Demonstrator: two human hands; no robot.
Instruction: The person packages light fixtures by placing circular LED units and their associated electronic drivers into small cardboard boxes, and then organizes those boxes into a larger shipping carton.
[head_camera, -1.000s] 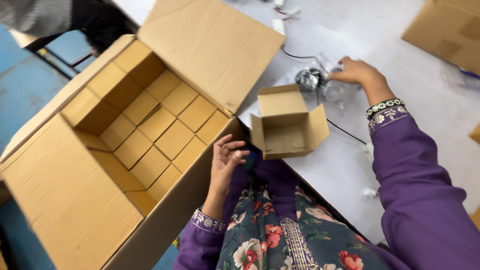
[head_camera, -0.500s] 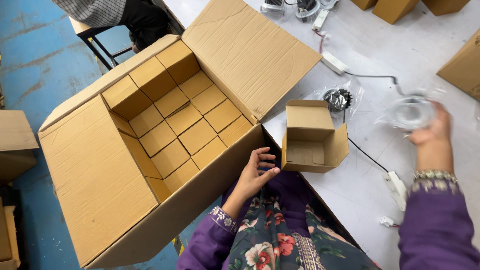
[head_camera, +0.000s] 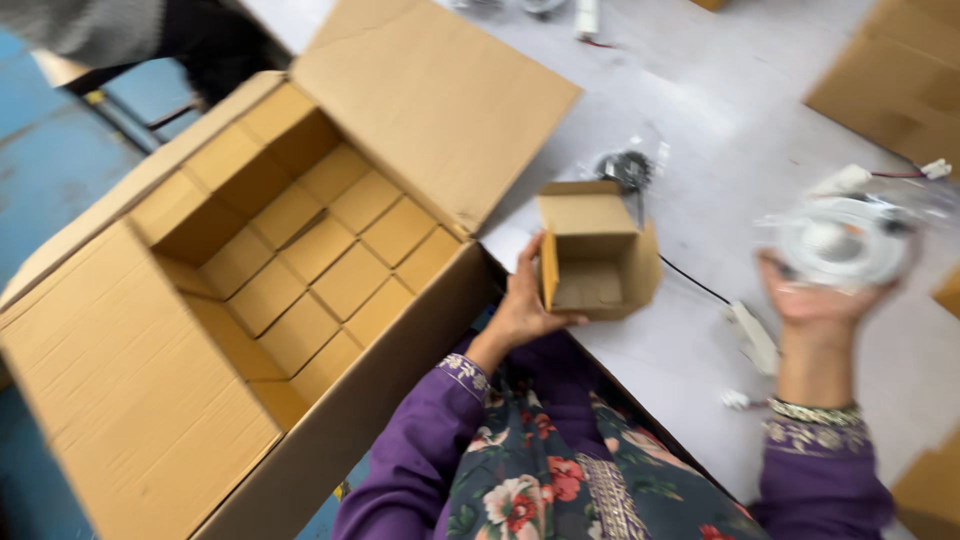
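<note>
Left hand (head_camera: 522, 300) grips small open box (head_camera: 596, 250) by its side flap, on table (head_camera: 720, 120) edge | right hand (head_camera: 822, 300) clasps round white lamp (head_camera: 842, 240) in clear wrap – raised above table | big carton (head_camera: 250, 290) of small boxes just beside, left

Bright even daylight, soft shadows, strong motion blur, right hand (head_camera: 822, 300) smeared
</note>
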